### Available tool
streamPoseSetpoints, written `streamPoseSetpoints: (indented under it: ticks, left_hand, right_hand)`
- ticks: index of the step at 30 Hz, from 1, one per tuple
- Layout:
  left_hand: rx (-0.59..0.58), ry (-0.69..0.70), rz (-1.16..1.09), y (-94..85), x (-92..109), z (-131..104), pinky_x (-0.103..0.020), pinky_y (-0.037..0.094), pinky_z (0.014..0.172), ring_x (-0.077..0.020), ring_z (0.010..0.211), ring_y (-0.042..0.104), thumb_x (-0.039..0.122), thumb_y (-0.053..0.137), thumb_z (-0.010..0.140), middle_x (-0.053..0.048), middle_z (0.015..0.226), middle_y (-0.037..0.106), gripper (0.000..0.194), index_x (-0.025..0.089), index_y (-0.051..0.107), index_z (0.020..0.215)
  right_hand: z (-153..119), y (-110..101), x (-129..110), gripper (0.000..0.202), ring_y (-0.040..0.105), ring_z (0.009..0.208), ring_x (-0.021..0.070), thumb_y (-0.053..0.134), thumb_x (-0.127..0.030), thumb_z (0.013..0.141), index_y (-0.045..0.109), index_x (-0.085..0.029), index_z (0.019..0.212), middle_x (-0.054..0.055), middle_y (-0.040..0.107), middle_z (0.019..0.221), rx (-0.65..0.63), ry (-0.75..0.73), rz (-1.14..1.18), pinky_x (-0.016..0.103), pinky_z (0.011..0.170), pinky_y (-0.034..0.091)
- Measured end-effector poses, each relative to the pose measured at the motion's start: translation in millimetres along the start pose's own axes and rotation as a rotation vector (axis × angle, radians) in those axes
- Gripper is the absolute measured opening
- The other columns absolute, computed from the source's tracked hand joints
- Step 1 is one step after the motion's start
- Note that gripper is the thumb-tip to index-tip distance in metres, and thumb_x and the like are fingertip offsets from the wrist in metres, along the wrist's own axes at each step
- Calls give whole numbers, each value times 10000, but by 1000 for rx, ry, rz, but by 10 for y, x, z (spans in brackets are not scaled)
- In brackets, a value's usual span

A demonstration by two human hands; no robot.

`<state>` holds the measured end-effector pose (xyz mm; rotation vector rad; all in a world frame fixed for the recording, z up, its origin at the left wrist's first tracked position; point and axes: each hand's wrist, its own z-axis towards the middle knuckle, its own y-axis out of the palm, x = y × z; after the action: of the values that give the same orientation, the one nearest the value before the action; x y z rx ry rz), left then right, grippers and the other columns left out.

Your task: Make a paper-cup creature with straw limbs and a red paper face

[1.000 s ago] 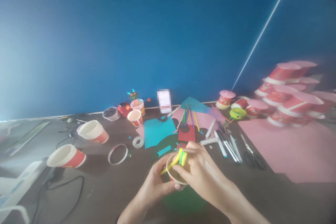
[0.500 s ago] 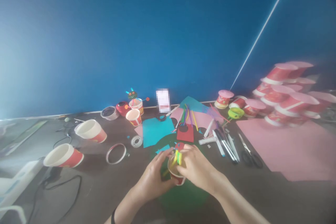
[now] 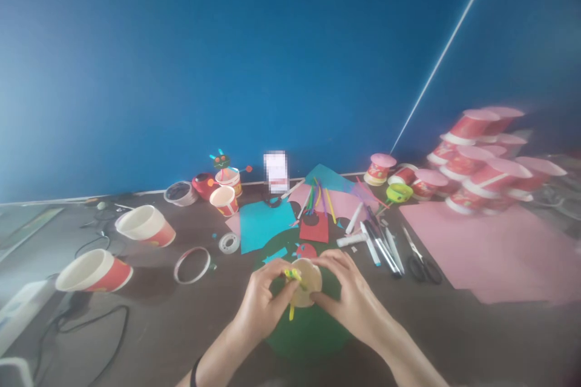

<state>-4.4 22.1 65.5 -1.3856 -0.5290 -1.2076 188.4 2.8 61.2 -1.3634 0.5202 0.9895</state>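
Note:
Between my two hands is a paper cup (image 3: pixel 312 283), its open mouth tilted up toward me. My right hand (image 3: pixel 351 290) grips the cup from the right, thumb at the near rim and fingers at the far side. At the left rim, my left hand (image 3: pixel 261 299) pinches a bent yellow strip (image 3: pixel 291 313), possibly a pipe cleaner, with some green on it; one end hangs down outside the cup. Just beyond the cup lies a round red paper piece (image 3: pixel 307 250) with blue bits. Under the hands spreads dark green paper (image 3: pixel 308 341).
Scissors (image 3: pixel 420 261), several markers (image 3: pixel 384 248) and pink paper (image 3: pixel 481 248) lie right. A stack of paper cups (image 3: pixel 481 157) rises behind. Left are two tipped cups (image 3: pixel 109 275), a tape ring (image 3: pixel 192 265) and a cable (image 3: pixel 120 344). Cut blue paper (image 3: pixel 261 230) lies ahead.
My right hand has come out of the cup's mouth to its right side. The yellow strip is now at the left rim in my left hand. The cup's mouth faces me more.

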Motion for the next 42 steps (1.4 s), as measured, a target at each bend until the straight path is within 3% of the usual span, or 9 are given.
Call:
streamPoseSetpoints:
  ticks: [4,9,17,20,24,31,37,42]
  left_hand:
    - [-28,52,51,23,-15,-57,-293,460,745,-173,800,593,157,521,807,-37,854,637,106,198,585,881]
    - [-43,162,313,71,15,-26,-336,430,783,-196,829,559,102,599,683,-20,794,616,177,212,584,821]
    - [-323,356,610,-75,227,215,-400,372,829,-209,801,506,164,608,687,-7,698,593,81,223,609,741]
    - [-351,379,649,-49,212,235,-470,306,929,-207,823,518,137,597,671,1,676,575,87,224,596,674]
    - [-268,341,610,41,105,193,-508,203,1016,-187,873,540,86,542,693,-1,735,589,156,229,600,715]
    - [-115,284,504,124,-36,102,-539,140,1049,-203,938,562,93,538,734,25,662,636,146,233,577,722]
    - [-38,332,485,127,-55,89,-530,176,1045,-186,907,580,119,533,757,10,695,637,106,215,562,725]
    - [11,363,492,138,-69,83,-541,211,1033,-194,901,584,111,497,749,-32,785,646,114,208,551,722]
  right_hand:
    - [-147,91,87,482,527,988,194,621,-153,738,474,-272,1181,43,510,1115,0,92,113,324,856,437]
    - [-184,220,80,508,541,882,179,593,-150,759,425,-260,1225,41,532,1048,25,108,147,306,776,457]
    - [-228,260,91,422,530,794,168,567,-142,760,483,-229,1164,43,543,976,17,138,141,282,700,454]
    - [-228,258,77,415,529,773,159,559,-125,751,498,-230,1147,39,544,977,31,139,178,273,689,453]
    - [-214,254,74,381,532,749,155,554,-138,757,522,-227,1126,31,556,939,35,145,220,259,657,449]
    - [-178,347,206,290,552,747,163,548,-253,812,561,-179,1093,54,588,910,73,210,436,264,659,458]
    - [-135,411,242,330,485,502,107,541,-372,817,567,-168,1075,7,581,712,28,338,643,207,439,383]
    - [-125,439,255,334,398,402,71,537,-397,814,570,-169,1056,-20,545,660,39,370,652,195,379,322]
